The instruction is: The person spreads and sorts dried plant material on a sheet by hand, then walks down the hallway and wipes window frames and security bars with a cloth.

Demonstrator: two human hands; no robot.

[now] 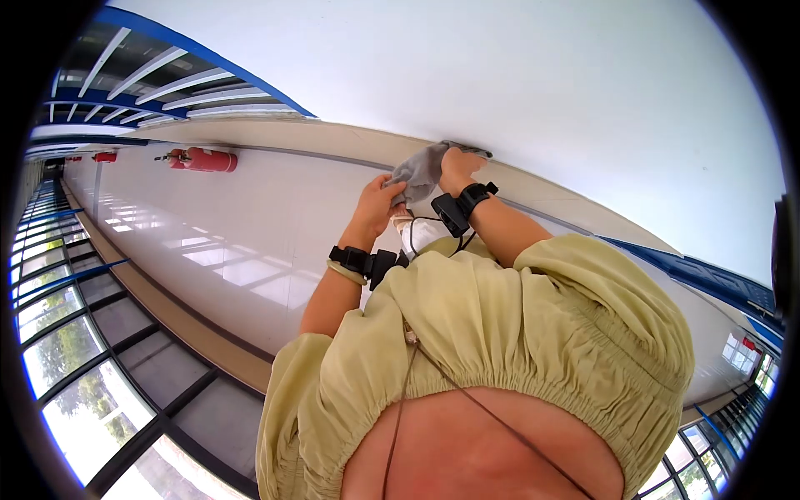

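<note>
A grey cloth (419, 173) is stretched between my two hands, low by the wall. My left hand (377, 205) grips its near left end, with the thumb and fingers closed on the fabric. Against the wall's lower edge, my right hand (457, 169) presses the other end of the cloth; its fingers curl over the fabric and are partly hidden. Part of the cloth sticks out past my right hand along the beige baseboard (333, 143). Each wrist wears a black strap with a small box, and a cable runs by the right one.
The white wall (567, 92) rises directly ahead. Red fire extinguishers (208, 160) stand on the shiny floor (275, 208) along the wall to the left. A blue-framed barred window (167, 75) is at upper left, a blue door (708, 271) at right. Dark-framed windows (92, 358) line the opposite side.
</note>
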